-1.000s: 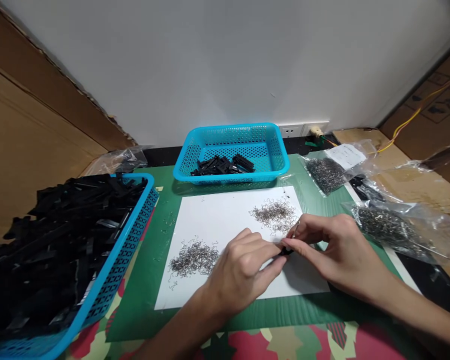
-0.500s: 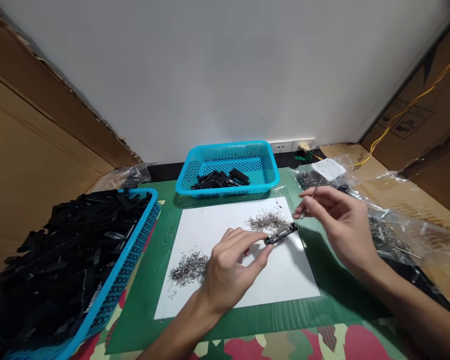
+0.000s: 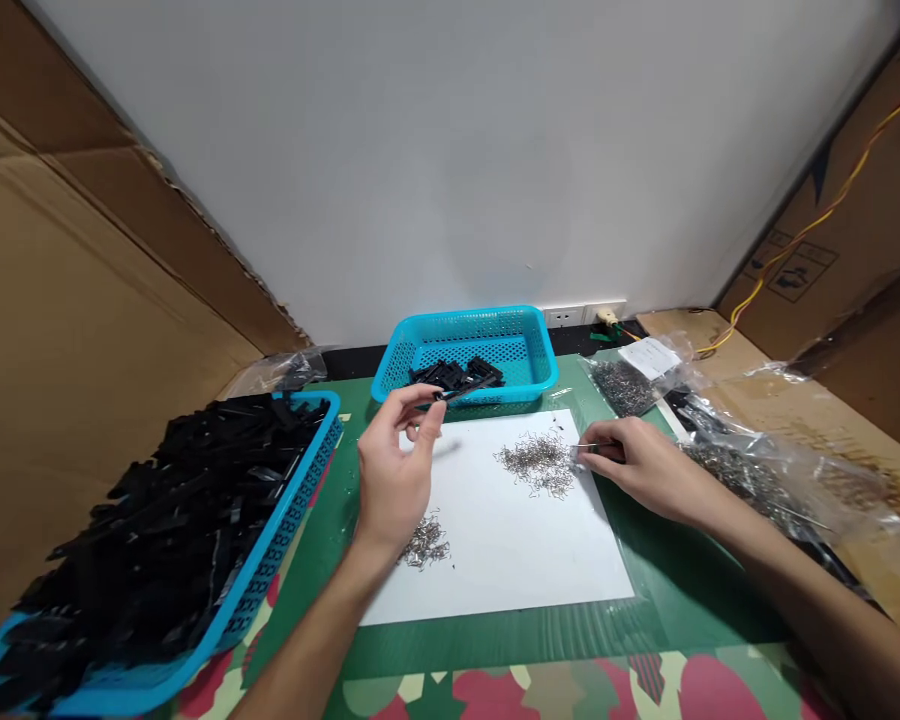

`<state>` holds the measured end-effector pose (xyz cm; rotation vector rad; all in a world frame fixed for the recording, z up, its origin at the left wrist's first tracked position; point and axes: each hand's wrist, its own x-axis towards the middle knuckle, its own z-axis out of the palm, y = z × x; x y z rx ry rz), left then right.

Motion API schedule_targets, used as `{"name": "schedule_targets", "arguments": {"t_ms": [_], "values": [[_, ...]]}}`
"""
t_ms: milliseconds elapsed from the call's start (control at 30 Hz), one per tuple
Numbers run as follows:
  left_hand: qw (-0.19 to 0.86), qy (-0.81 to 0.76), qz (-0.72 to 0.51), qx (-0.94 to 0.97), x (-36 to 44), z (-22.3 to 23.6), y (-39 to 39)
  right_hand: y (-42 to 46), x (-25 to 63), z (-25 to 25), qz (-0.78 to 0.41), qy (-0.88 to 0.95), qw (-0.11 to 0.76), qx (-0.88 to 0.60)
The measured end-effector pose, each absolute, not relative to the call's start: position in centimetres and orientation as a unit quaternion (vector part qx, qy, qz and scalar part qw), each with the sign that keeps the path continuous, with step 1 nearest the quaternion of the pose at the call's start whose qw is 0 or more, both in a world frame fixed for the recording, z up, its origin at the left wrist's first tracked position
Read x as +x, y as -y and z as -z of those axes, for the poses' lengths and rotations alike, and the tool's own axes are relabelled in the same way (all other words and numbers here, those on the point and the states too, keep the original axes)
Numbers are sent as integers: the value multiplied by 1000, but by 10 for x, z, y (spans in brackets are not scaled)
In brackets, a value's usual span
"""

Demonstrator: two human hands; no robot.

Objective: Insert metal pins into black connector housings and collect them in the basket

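Observation:
My left hand (image 3: 395, 463) is raised near the front of the small blue basket (image 3: 541, 358) and pinches a thin black plastic strip (image 3: 461, 390) between thumb and fingers. My right hand (image 3: 637, 466) rests on the right edge of the white sheet (image 3: 495, 540), fingers closed on a thin metal tool (image 3: 583, 446) whose tip points into the right pile of small metal wire springs (image 3: 536, 461). A second pile of springs (image 3: 425, 543) lies just below my left wrist. More black strips (image 3: 457, 373) lie inside the small basket.
A large blue basket (image 3: 285, 540) heaped with black plastic strips (image 3: 157, 510) fills the left. Clear bags of metal parts (image 3: 630, 383) (image 3: 757, 480) lie at right on a green mat (image 3: 645, 590). Cardboard stands left and right; a wall socket (image 3: 570, 316) sits behind.
My left hand lifted the black strip from the sheet's middle up and left towards the small basket. My right hand came down with its tool to the right spring pile. The view tilted up.

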<state>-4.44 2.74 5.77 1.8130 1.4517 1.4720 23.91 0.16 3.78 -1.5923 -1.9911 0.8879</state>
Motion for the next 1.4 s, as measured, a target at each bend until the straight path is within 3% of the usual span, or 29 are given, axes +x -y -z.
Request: {"name": "schedule_targets", "arguments": {"t_ms": [133,400,667,867,1067,1400], "values": [[84,-580,-432,686,-61,-76,-48,-6,238,-26,-335,721,218,-566],[-19,-689,-359,629,-80,-86,-83,-6,236,-20,-320,730,223,-561],[5,-697,-278,661,-92,-81,-92,-6,242,-20,-328,739,232,-541],[-2,-713,-258,652,-120,-115,-50,-7,245,-14,-308,746,211,-552],[-130,-755,-275,581,-175,-151,2,-3,245,-20,-319,735,195,-565],[-117,-751,-142,635,-211,-122,5,-1,246,-8,-288,742,196,-573]]}}
